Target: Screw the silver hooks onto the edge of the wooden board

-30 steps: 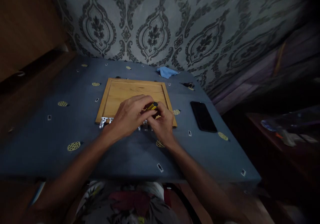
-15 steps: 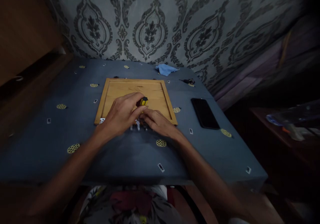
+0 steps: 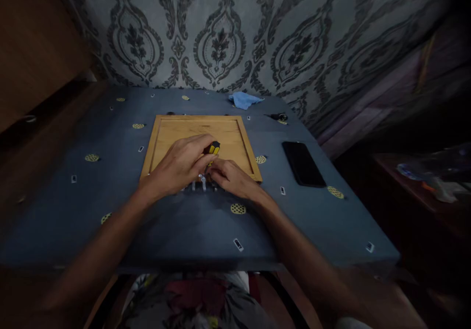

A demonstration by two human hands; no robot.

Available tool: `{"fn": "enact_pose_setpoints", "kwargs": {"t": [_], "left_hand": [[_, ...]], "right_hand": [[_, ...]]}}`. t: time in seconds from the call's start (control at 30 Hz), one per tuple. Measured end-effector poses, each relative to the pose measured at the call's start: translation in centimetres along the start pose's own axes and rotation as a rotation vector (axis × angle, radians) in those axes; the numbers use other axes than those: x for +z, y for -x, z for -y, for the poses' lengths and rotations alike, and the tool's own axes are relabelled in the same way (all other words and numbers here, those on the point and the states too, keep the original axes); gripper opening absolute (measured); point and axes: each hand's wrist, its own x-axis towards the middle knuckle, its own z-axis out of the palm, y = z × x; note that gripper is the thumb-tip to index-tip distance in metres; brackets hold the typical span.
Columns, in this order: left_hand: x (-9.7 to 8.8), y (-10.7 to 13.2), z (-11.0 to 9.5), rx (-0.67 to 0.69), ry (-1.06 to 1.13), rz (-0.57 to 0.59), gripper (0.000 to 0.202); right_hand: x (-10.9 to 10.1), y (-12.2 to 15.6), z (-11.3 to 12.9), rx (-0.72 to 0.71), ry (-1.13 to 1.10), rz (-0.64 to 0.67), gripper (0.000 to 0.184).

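A wooden tray [image 3: 228, 132] lies on the blue cloth-covered table [image 3: 184, 226]. My left hand [image 3: 178, 166] is closed around a tool with a yellow and black handle [image 3: 213, 148], held upright over the tray's near edge. My right hand [image 3: 230, 177] rests beside it with its fingers pinched at small metal parts [image 3: 201, 184] at that edge. What exactly the right fingers hold is hidden.
A black phone [image 3: 303, 163] lies right of the tray. A blue cloth [image 3: 243, 100] and a small dark object [image 3: 278, 117] sit near the patterned wall. Wooden furniture stands at the left, and a dark side table with clutter at the right.
The yellow and black tool has passed from between both hands into my left hand alone and stands more upright. My right hand has dropped lower to the metal parts.
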Motion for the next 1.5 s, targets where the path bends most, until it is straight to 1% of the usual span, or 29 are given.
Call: {"fn": "enact_pose_setpoints", "kwargs": {"t": [0.1,0.13,0.2,0.3,0.33,0.4,0.5,0.6,0.67,0.77,0.9,1.07,1.17,1.3,1.5], "left_hand": [[-0.2,0.0,-0.1,0.010,0.046,-0.009,0.013],[-0.5,0.0,-0.3,0.006,0.078,-0.035,0.012],[-1.2,-0.1,-0.8,-0.017,0.170,-0.144,0.011],[-2.7,-0.2,-1.4,-0.097,0.292,-0.383,0.013],[-3.1,-0.2,-1.5,-0.119,0.309,-0.443,0.015],[-3.5,0.2,-1.4,-0.150,0.329,-0.505,0.023],[-3.1,1.2,-0.7,-0.214,0.344,-0.486,0.026],[-2.0,2.3,-0.1,-0.275,0.323,-0.459,0.020],[-1.4,2.7,-0.1,-0.283,0.309,-0.446,0.018],[-1.0,2.6,-0.4,-0.258,0.286,-0.402,0.016],[-0.9,2.4,-0.8,-0.211,0.203,-0.338,0.013],[-0.5,2.4,-0.6,-0.183,0.156,-0.294,0.014],[-0.3,2.5,-0.5,-0.170,0.123,-0.268,0.015],[0.0,2.4,-0.4,-0.150,0.109,-0.251,0.016],[0.1,2.2,-0.6,-0.140,0.095,-0.240,0.015]], "right_hand": [[-0.2,0.1,0.2,0.032,0.017,0.029,0.017],[-0.3,0.1,0.2,0.039,0.008,0.024,0.019],[-0.4,0.3,-0.1,0.039,-0.049,-0.031,0.025],[-0.8,0.8,-0.9,0.027,-0.163,-0.184,0.035],[-0.9,1.0,-1.2,0.031,-0.180,-0.231,0.037],[-1.1,1.3,-1.7,0.050,-0.190,-0.301,0.037],[-1.2,1.8,-2.1,0.066,-0.202,-0.342,0.035],[-1.1,2.1,-2.2,0.054,-0.191,-0.328,0.032],[-1.1,2.2,-2.2,0.042,-0.168,-0.310,0.032],[-1.2,2.3,-2.1,0.031,-0.142,-0.296,0.031],[-1.4,2.5,-2.0,0.041,-0.131,-0.283,0.031],[-1.2,2.6,-1.5,0.051,-0.128,-0.259,0.032],[-0.8,2.5,-1.2,0.029,-0.125,-0.235,0.031],[-0.3,2.4,-0.7,-0.012,-0.129,-0.168,0.031],[0.0,2.4,-0.1,0.006,-0.141,-0.112,0.033]]}}
